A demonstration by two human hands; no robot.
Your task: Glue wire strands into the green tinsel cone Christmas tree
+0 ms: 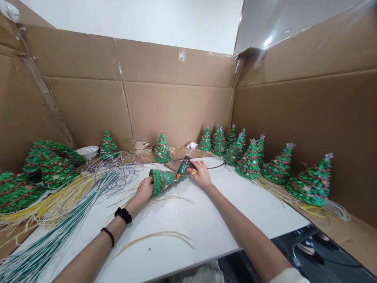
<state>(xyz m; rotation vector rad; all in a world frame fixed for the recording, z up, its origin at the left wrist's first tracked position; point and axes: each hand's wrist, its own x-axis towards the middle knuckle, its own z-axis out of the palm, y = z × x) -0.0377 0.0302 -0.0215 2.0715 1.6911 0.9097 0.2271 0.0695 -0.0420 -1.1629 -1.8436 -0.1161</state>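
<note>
A small green tinsel tree (161,183) lies on its side above the white board (167,251), its wide base to the left and its tip to the right. My left hand (145,190) holds it at the base, with the fingertips hidden at or inside the opening. In my right hand (201,173) is a dark glue gun (185,165) with an orange nozzle, its fingers wrapped round the handle. The nozzle is at the upper side of the tree, near its narrow end; whether it touches is too small to tell.
Finished trees with stars (249,162) stand along the right edge. Bundles of yellow wires (55,200) and green wires (59,236) spread at the left, near more trees (57,165) and a white bowl (88,151). Cardboard walls (176,106) enclose the back and sides.
</note>
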